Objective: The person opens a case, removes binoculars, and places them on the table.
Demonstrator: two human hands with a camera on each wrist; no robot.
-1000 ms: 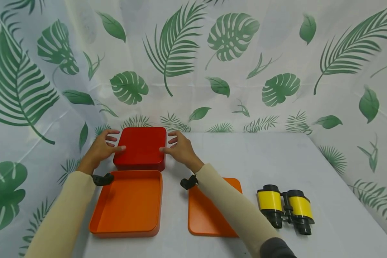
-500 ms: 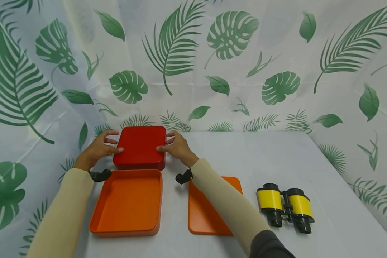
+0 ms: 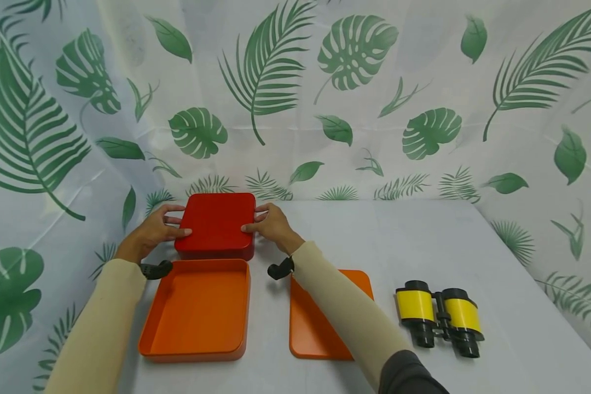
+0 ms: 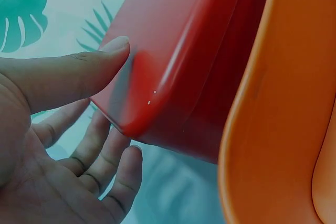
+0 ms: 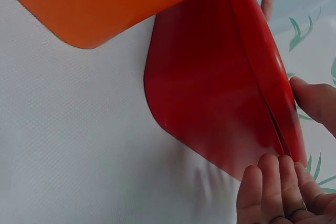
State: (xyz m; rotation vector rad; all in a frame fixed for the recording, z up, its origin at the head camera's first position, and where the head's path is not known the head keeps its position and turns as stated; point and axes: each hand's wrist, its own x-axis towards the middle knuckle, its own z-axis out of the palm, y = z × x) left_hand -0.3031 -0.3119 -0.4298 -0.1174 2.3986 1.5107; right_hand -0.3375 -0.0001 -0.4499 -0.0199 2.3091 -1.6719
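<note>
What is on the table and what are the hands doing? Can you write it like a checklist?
Surface: white table, cloth-covered.
Job's things: closed red box, lid on, at the far left.
Clutter: open orange box in front of it; flat orange lid to its right; yellow-and-black binoculars farther right.
Hands: left hand and right hand grip the red box's two sides, thumbs on top.
Cables: nothing seen; a black strap on each wrist.
Surroundings: leaf-print backdrop behind and at the sides.
</note>
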